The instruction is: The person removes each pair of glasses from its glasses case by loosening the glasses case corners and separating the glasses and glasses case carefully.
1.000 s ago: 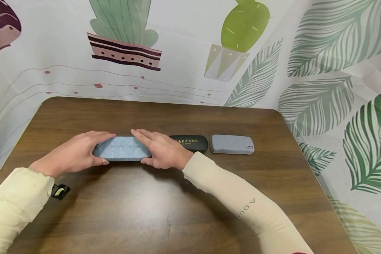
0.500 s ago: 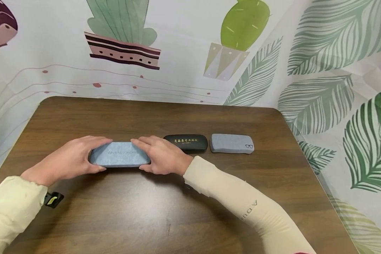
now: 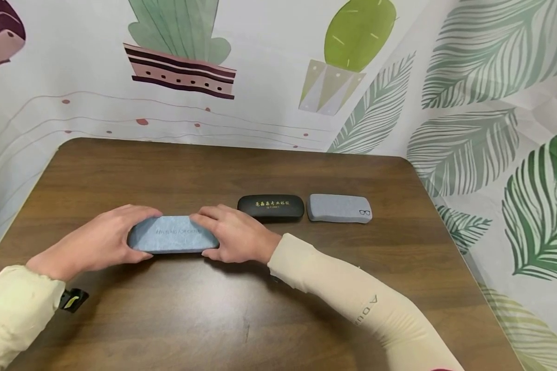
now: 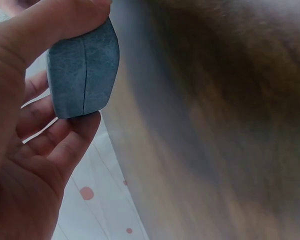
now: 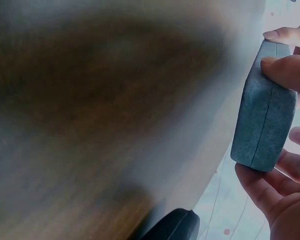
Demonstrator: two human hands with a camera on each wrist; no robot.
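A blue-grey glasses case [image 3: 174, 236] with faint lettering on its lid is held level between both hands, close over the table. My left hand [image 3: 99, 239] grips its left end, thumb on the near side and fingers on the far side. At the opposite end, my right hand [image 3: 234, 234] grips it the same way. The left wrist view shows the end of the case [image 4: 84, 72] with a straight seam, between thumb and fingers. In the right wrist view the seam runs along the case [image 5: 265, 110] too, and the lid lies shut along it.
A black glasses case [image 3: 271, 208] with gold lettering lies just beyond the right hand. To its right is a grey glasses case [image 3: 339, 208] with a small glasses print. The brown wooden table [image 3: 204, 319] meets a patterned cloth [image 3: 269, 67] at the back.
Both hands have brought the blue-grey glasses case toward the person and slightly left. The black case, partly covered by the right hand before, now shows fully. The two other cases stay put.
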